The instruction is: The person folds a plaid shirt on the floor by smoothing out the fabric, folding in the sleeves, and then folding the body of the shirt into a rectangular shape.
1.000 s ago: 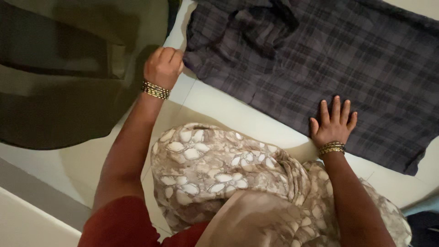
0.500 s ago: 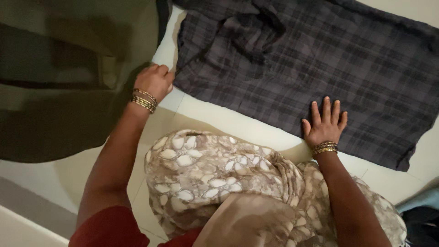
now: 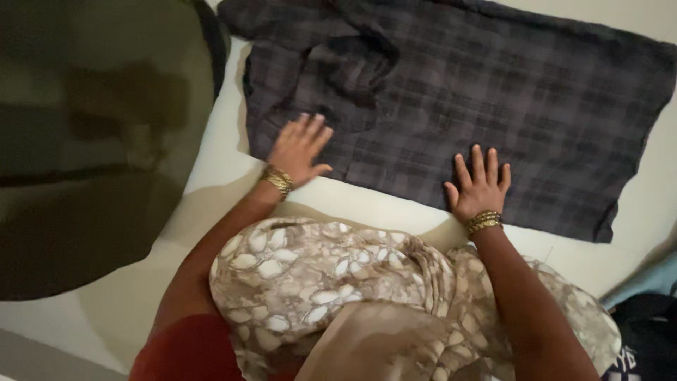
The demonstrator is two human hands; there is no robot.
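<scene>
A dark plaid shirt (image 3: 493, 92) lies spread on a pale tiled floor (image 3: 211, 169), with a bunched fold near its upper left. My left hand (image 3: 300, 147) rests flat on the shirt's near left part, fingers apart, bangles at the wrist. My right hand (image 3: 478, 185) presses flat on the shirt's near edge, fingers spread, also with bangles. Neither hand holds anything.
A large olive-green cloth (image 3: 92, 141) covers the floor at the left, close to the shirt's left edge. A beige floral drape (image 3: 331, 282) on my lap fills the lower middle. Dark and light-blue cloth (image 3: 649, 317) lies at the lower right.
My left hand let go of the shirt's left edge, moved right and now lies flat and open on the shirt. My right hand stayed pressed on the near edge. The view shifted.
</scene>
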